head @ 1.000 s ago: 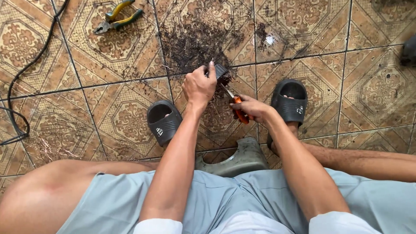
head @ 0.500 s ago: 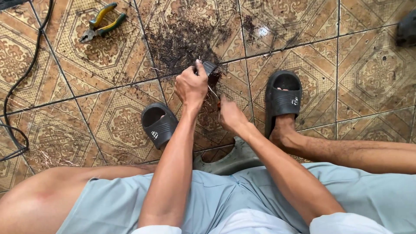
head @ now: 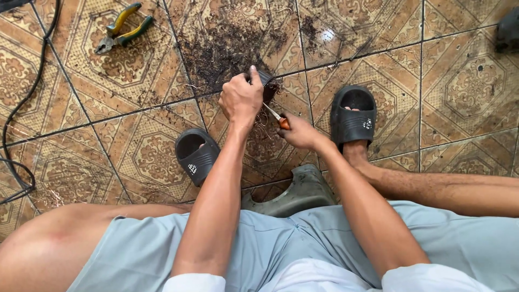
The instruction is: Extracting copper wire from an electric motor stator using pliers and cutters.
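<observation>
Head view: only view supplied; person seated low, looking down betw. own knees.
Left hand [head: 240, 100]: fingers curled tight, clamped on small dark part [head: 266, 81], held just above floor.
Dark part: rounded, blackish, matte; looks like rubber or plastic w/ wire ends; exact kind cannot be told. Sits just below debris patch [head: 230, 48].
Right hand [head: 297, 132]: closed round orange handle of screwdriver [head: 277, 117], right of dark part; thin metal shaft angled up-left, tip at the part.
Step in hand (judgement): prying or scraping at the part w/ tool tip.
Doing it well (judgement): keep left grip firm, thumb out of tip's line; short controlled strokes, low angle; a slip would drive tip toward left fingers.
Debris patch: dark crumbs and fine wire-like strands, loose, dry, spread above dark part.
Floor tiles [head: 465, 92]: glazed, glossy, brown-cream ornament pattern, dark grout lines; hard, slippery under grit.
Sandals: black moulded foam, smooth; left sandal [head: 197, 157] below-left of part, right sandal [head: 354, 116] to its right, foot in it.
Pliers [head: 121, 30]: yellow-green handles, steel jaws, well apart, upper-left of part.
Cable [head: 21, 103]: black, thin, looping, far left.
Stool [head: 300, 192]: grey-green plastic, below part, mostly hidden by shorts.
</observation>
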